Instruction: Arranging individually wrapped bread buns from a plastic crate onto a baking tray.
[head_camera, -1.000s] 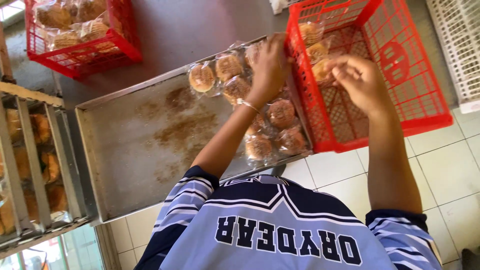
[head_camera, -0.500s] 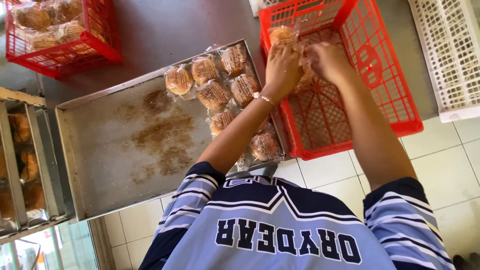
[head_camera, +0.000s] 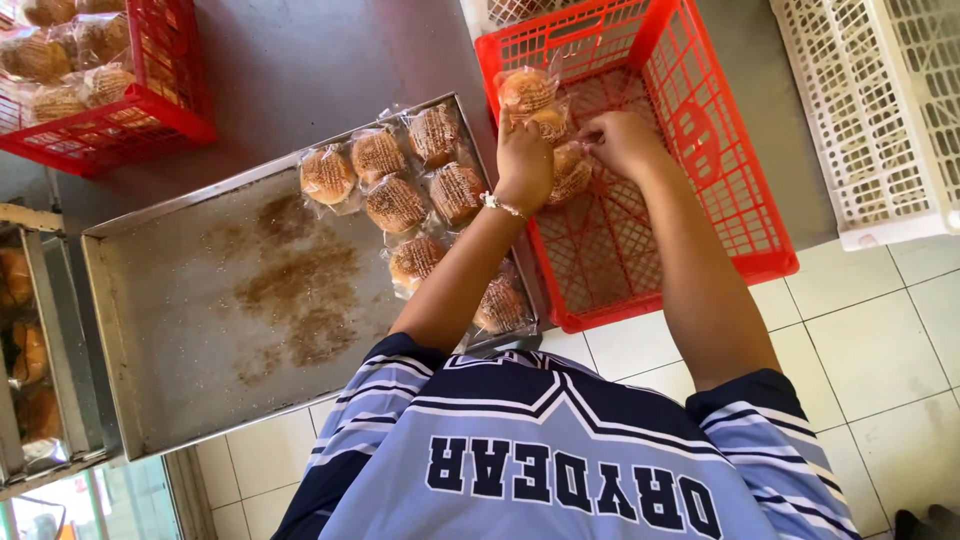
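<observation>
My left hand (head_camera: 523, 168), with a bracelet on the wrist, is closed on wrapped round buns (head_camera: 528, 95) held over the near-left part of a red plastic crate (head_camera: 740, 215). My right hand (head_camera: 622, 140) is beside it inside the crate, its fingers pinching the wrap of another bun (head_camera: 573, 172). A metal baking tray (head_camera: 180, 330) lies to the left of the crate. Several wrapped buns (head_camera: 395, 203) lie on the tray's right end, and one near the corner (head_camera: 500, 305) is partly hidden by my left forearm.
A second red crate (head_camera: 150, 110) with wrapped buns sits at the top left. A white plastic crate (head_camera: 880, 120) stands at the right. A rack with more buns (head_camera: 25, 340) is at the left edge. White floor tiles (head_camera: 880, 340) lie below; the tray carries brown crumbs (head_camera: 290, 290).
My left hand left the buns on the tray and came over the red crate with buns in it. My right hand stayed in the crate and closed in beside the left.
</observation>
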